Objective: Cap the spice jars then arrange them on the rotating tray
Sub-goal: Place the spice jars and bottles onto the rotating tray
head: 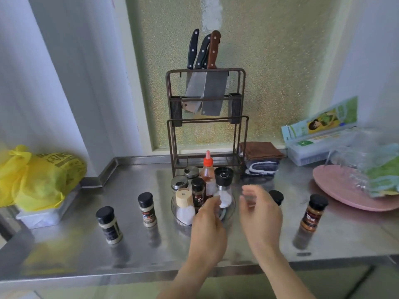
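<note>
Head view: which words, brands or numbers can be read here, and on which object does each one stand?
None can be read.
Yellow bag: dark print, blurred.
Spice jars: labels too small and blurred.
Green box: a picture and print, too blurred.

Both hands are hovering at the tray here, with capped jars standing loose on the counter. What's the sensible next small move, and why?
Probably the right hand should reach for the black-capped jar just behind it. That jar stands on the steel counter, nearest the rotating tray, and already looks capped. Neither hand clearly holds anything, though motion blur leaves the left hand uncertain.
</note>
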The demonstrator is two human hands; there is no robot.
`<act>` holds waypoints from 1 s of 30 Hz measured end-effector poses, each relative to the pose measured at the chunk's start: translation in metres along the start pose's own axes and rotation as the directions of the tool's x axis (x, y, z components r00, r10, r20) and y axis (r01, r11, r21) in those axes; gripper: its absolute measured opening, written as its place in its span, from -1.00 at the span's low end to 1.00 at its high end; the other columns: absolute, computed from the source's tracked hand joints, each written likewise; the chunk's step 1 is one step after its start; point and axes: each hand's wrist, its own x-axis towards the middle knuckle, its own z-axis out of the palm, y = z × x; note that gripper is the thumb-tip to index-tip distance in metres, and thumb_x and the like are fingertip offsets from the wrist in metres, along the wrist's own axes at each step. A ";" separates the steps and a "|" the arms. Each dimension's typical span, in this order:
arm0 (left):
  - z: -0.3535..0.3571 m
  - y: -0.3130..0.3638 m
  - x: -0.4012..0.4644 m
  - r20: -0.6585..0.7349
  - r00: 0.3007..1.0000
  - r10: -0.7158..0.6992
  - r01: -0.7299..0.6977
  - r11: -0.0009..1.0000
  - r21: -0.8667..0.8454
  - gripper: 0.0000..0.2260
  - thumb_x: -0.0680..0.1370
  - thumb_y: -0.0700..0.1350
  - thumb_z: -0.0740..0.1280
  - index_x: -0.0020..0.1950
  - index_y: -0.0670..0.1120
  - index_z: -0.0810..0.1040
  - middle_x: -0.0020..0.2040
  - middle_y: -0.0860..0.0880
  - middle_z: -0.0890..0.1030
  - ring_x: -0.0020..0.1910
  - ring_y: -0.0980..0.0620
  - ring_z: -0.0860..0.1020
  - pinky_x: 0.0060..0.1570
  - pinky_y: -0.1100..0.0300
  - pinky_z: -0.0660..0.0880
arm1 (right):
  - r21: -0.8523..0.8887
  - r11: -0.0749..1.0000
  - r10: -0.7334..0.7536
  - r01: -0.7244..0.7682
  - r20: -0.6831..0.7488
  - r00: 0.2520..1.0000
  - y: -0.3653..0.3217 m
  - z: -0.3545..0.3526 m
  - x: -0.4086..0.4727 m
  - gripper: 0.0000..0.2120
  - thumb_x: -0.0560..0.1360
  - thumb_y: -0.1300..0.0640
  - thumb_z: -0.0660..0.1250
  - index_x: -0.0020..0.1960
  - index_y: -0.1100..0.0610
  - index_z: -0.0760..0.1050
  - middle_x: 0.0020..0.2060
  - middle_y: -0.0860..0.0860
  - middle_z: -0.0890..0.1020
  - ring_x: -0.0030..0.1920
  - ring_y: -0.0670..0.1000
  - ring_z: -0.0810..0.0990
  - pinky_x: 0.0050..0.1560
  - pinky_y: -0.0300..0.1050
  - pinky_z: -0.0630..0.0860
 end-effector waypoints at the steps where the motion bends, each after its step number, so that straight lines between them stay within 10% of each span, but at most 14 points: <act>1: 0.012 0.007 0.001 0.040 0.999 0.024 -0.024 1.000 -0.002 -0.51 0.56 -0.41 0.12 0.41 -0.08 0.51 0.21 0.04 0.67 0.22 0.10 0.60 0.19 0.35 0.45 | -0.055 0.998 -0.015 0.011 -0.060 0.998 0.010 -0.016 0.004 -0.71 0.48 0.24 0.49 0.18 0.09 0.59 -0.02 0.02 0.72 -0.17 0.06 0.71 -0.20 -0.15 0.53; 7: 0.081 0.045 0.017 0.264 0.964 -0.033 0.053 0.996 -0.070 -0.41 0.55 -0.41 0.14 0.58 -0.13 0.33 0.54 -0.12 0.44 0.53 -0.06 0.39 0.51 0.13 0.30 | -0.474 0.871 0.267 -0.128 0.239 0.934 0.043 -0.039 0.037 -0.41 0.57 0.10 0.39 0.54 0.10 0.26 0.31 0.21 0.53 0.18 0.27 0.64 -0.02 0.05 0.55; 14: 0.053 0.042 0.008 0.139 0.989 0.048 -0.021 0.982 -0.189 -0.41 0.41 -0.36 0.10 0.33 0.03 0.60 0.18 0.11 0.69 0.20 0.23 0.61 0.28 0.25 0.52 | -0.154 0.988 0.027 0.021 0.304 0.952 0.039 -0.037 0.033 -0.59 0.46 0.19 0.52 0.25 0.05 0.50 0.02 0.05 0.71 -0.01 0.18 0.70 -0.14 -0.06 0.46; 19: 0.008 0.019 0.011 -0.038 0.999 0.005 -0.011 0.989 -0.147 -0.50 0.45 -0.30 0.15 0.32 -0.02 0.59 0.19 -0.03 0.65 0.22 -0.03 0.61 0.22 -0.03 0.57 | 0.059 0.993 -0.121 0.107 0.348 0.930 -0.007 0.002 0.029 -0.56 0.46 0.13 0.54 0.26 0.08 0.46 -0.01 0.02 0.74 -0.05 0.12 0.72 -0.10 0.02 0.59; 30: -0.002 0.002 0.025 0.054 0.987 -0.149 0.153 0.986 -0.069 -0.56 0.59 -0.34 0.16 0.43 -0.06 0.46 0.23 -0.07 0.67 0.22 -0.08 0.61 0.19 0.11 0.54 | -0.003 0.995 -0.087 0.096 0.411 0.908 -0.018 0.052 0.023 -0.59 0.55 0.11 0.42 0.40 0.04 0.52 0.07 0.08 0.65 0.12 0.16 0.65 0.07 0.00 0.53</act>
